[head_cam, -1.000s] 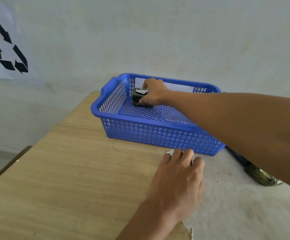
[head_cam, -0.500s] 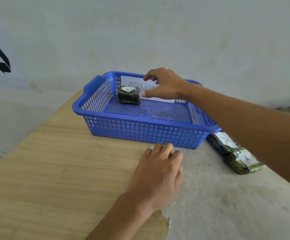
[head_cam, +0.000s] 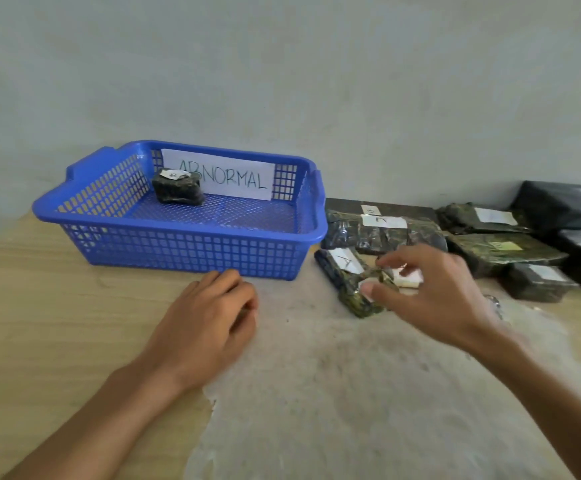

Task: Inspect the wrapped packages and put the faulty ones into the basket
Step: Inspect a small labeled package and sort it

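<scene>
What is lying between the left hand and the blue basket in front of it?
Nothing: in the head view, only a narrow strip of bare table separates the left hand from the blue basket.

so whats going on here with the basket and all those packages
A person is sorting wrapped packages at a table. One small dark package already lies in the blue basket, which carries an ABNORMAL sign. The right hand reaches over the package labelled A beside the basket, fingers spread, not clearly gripping. The left hand rests on the table in front of the basket. More packages wait on the right.
</scene>
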